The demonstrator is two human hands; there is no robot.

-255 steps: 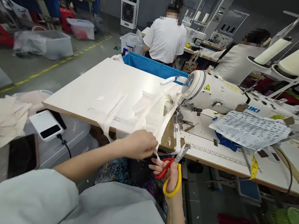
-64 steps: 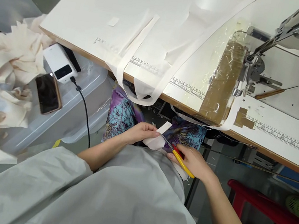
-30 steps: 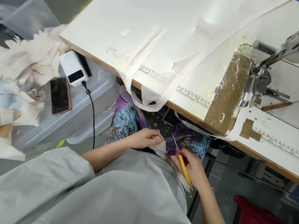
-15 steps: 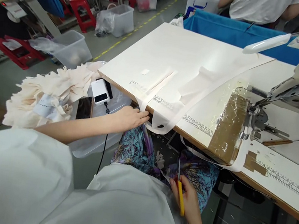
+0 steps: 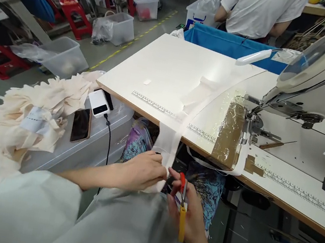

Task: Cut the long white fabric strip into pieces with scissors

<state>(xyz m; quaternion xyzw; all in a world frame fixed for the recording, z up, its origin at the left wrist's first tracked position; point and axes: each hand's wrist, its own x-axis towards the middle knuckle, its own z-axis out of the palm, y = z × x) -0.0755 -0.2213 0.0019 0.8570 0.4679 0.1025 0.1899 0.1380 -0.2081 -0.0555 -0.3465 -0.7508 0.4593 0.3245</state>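
Over my lap, my left hand (image 5: 149, 171) pinches a pale fabric strip (image 5: 168, 139) that hangs off the table's front edge. The strip runs back across the tabletop toward the rear. Close beside it, my right hand (image 5: 189, 210) has thread snips (image 5: 183, 215) with yellow and red handles tucked in the palm. Its fingertips reach to the strip beside my left fingers; whether they grip it I cannot tell. On the white table (image 5: 148, 60) lies a flat pale fabric piece (image 5: 197, 94).
The sewing machine (image 5: 314, 81) stands to the right, with a brown taped block (image 5: 231, 133) beside its needle area. Ruffled cream fabric (image 5: 35, 111), a phone (image 5: 81, 125) and a white power bank (image 5: 99, 103) rest on a plastic box at left. A co-worker (image 5: 260, 13) sits beyond the blue cloth bin (image 5: 217, 41).
My left hand has moved from the table edge down toward my lap, drawing the fabric strip with it. My right hand has risen with the snips to meet it. The view has shifted.
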